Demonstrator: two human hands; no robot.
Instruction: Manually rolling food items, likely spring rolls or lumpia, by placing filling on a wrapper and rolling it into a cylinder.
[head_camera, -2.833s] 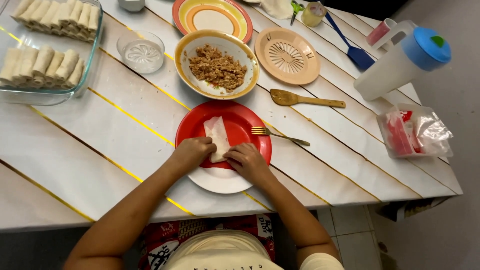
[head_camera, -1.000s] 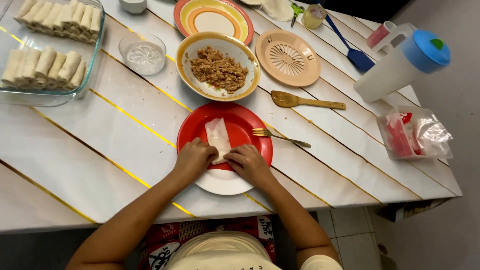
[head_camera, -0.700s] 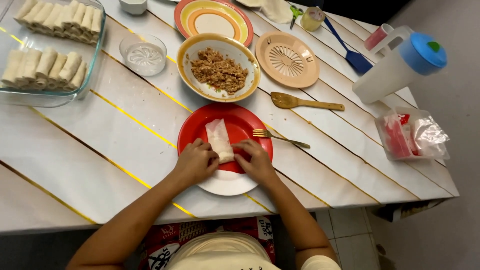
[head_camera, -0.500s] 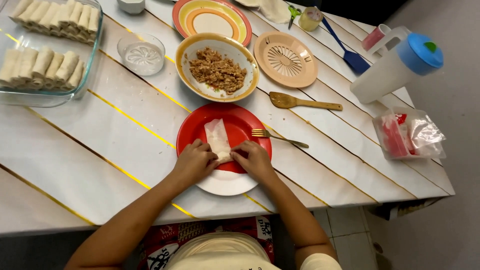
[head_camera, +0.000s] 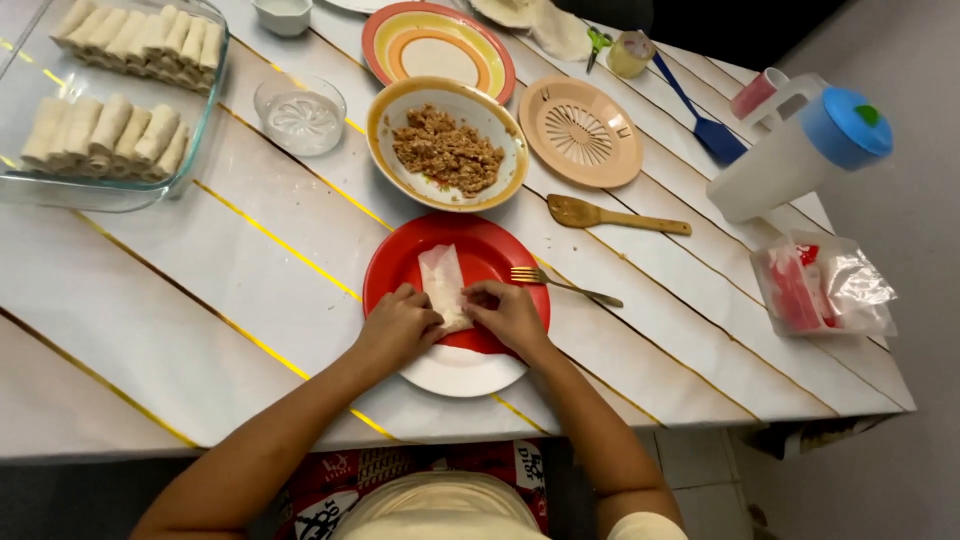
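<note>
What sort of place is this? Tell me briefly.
Probably a home kitchen or dining table set up for rolling spring rolls: a bowl of filling, a glass dish of finished rolls, and both hands rolling a wrapper on a red plate.

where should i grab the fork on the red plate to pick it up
Grip the fork by its long thin handle, coming from the right side of the red plate. The tines rest on the plate near the right hand, while the handle sticks out past the rim over the table, where nothing crowds it. A pinch from above there looks easiest.
</note>
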